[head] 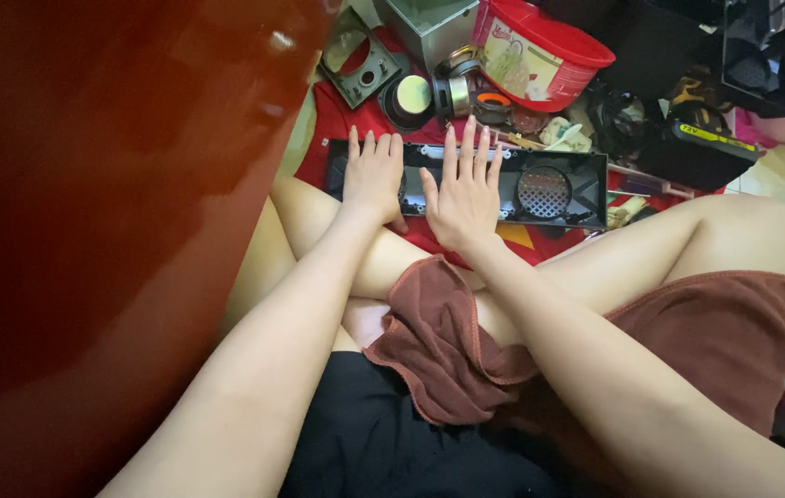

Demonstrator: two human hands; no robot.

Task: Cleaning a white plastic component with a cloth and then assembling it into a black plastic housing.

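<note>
Down between the crossed legs, the left hand [372, 175] and the right hand [463, 189] lie palm-down, fingers stretched out flat and gripping nothing, on the long black plastic panel with a round mesh grille [545, 189], which rests on the red cloth [356, 115] on the floor just past the shins. Behind the panel sit a red plastic tub [540, 51], a grey metal box [429, 28] and loose round speaker parts [452, 92].

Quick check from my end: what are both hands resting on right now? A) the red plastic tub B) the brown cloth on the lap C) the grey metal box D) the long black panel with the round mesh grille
D: the left hand and right hand lie flat, fingers spread, on the long black panel; the red tub sits untouched beyond it.
</note>
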